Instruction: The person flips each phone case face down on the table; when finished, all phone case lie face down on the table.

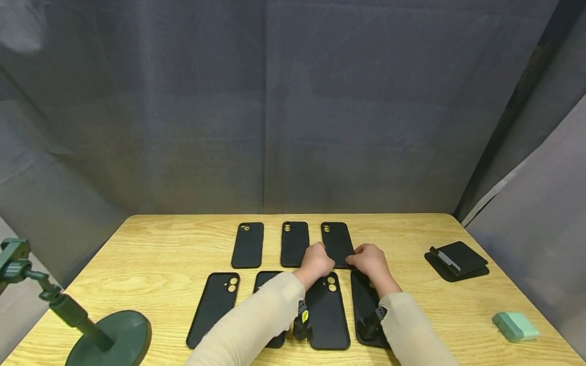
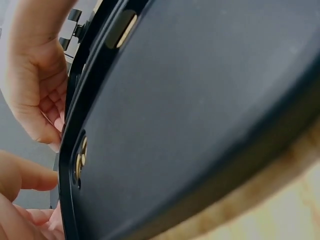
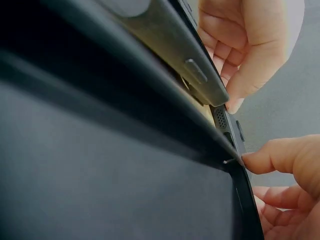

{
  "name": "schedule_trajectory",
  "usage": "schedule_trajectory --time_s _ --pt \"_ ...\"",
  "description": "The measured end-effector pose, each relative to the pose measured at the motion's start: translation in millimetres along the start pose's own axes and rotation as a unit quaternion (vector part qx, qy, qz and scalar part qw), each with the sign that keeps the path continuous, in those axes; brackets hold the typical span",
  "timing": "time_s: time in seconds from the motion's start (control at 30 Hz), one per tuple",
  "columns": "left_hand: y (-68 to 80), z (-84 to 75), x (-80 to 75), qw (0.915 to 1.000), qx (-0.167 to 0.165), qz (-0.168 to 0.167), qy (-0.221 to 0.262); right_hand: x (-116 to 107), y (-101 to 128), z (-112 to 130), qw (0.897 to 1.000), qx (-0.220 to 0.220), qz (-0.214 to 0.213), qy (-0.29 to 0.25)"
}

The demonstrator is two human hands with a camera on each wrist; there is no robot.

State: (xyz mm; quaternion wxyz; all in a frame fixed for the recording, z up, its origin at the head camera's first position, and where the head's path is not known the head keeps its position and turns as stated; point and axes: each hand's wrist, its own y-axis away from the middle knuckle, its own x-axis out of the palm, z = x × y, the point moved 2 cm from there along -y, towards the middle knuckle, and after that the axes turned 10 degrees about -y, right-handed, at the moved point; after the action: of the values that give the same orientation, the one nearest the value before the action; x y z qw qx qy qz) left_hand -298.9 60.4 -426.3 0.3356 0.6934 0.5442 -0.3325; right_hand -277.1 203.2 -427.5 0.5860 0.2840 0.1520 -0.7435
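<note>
A black phone case lies at the right end of the back row, its camera cutout at the far left. My left hand grips it at the near left corner, fingers curled. At its near right corner, my right hand pinches the edge between thumb and fingers. Both hands also show in the right wrist view, the left hand above and the right hand below, though other cases hide part of the grip. Under my forearms lie a phone case and another phone case.
More black phone cases stand in two rows: a back-left case, a back-middle case and a front-left case. A green stand is at the left. Flat black pieces and a green block lie right.
</note>
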Motion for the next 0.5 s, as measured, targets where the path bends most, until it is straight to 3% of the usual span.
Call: schedule_trajectory --time_s 0.2,0.33,0.5 --pt "5.5 7.0 -3.8 0.9992 0.008 -0.003 0.039 1.5 2.2 1.8 1.000 -0.009 -0.003 0.002" --pt "14.9 13.5 -10.6 0.9959 0.042 -0.023 0.076 1.7 6.5 6.6 0.999 -0.023 -0.023 -0.007" --pt "27.3 25.9 -22.4 0.9879 0.082 -0.050 0.122 1.0 14.4 23.4 0.996 -0.071 -0.043 -0.027"
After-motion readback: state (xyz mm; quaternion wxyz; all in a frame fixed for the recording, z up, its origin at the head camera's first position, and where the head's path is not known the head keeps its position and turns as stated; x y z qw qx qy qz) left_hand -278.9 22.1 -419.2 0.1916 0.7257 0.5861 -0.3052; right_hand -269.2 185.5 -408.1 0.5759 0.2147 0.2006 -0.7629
